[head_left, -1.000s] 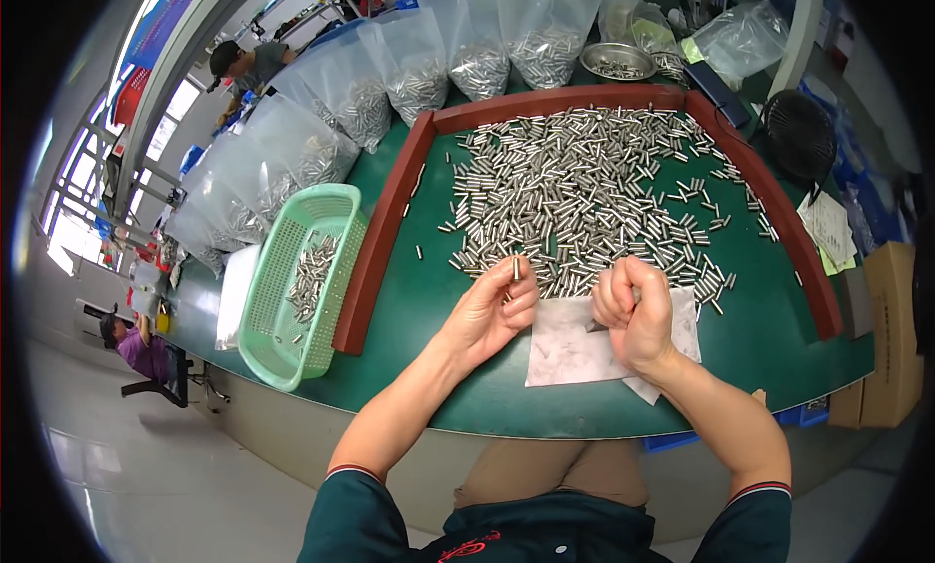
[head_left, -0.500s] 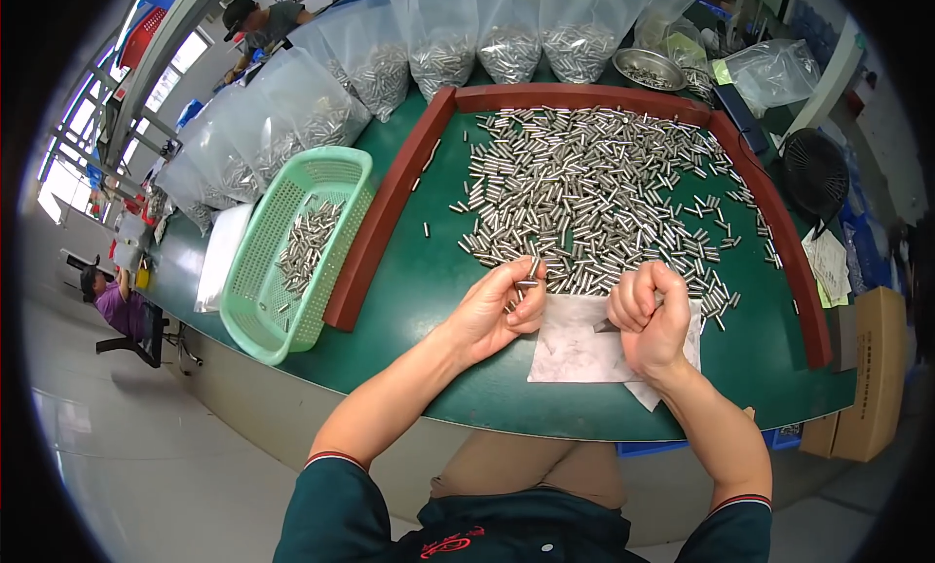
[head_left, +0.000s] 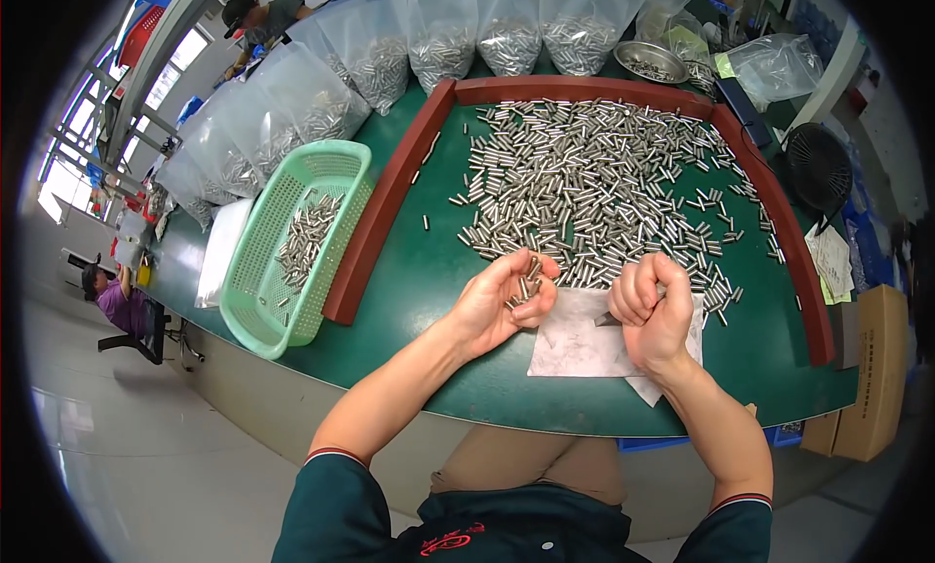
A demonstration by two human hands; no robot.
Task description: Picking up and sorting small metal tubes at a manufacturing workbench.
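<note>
Several small metal pins rest in the curled fingers of my left hand, above the near edge of a loose pile of pins. My right hand is a closed fist over a stained white cloth. A flat grey tip pokes out on the fist's left side; the rest of that object is hidden in the fingers, so I cannot tell its kind. Both hands are apart from each other, just in front of the pile on the green table.
A red-brown frame borders the pile on three sides. On the left stands a light green basket with pins inside. Clear bags of pins line the back, beside a metal bowl. A black fan stands right. Two people work farther off.
My left hand's fingers have opened a little, showing more of the pins in them. My right fist has stayed nearly in place.
</note>
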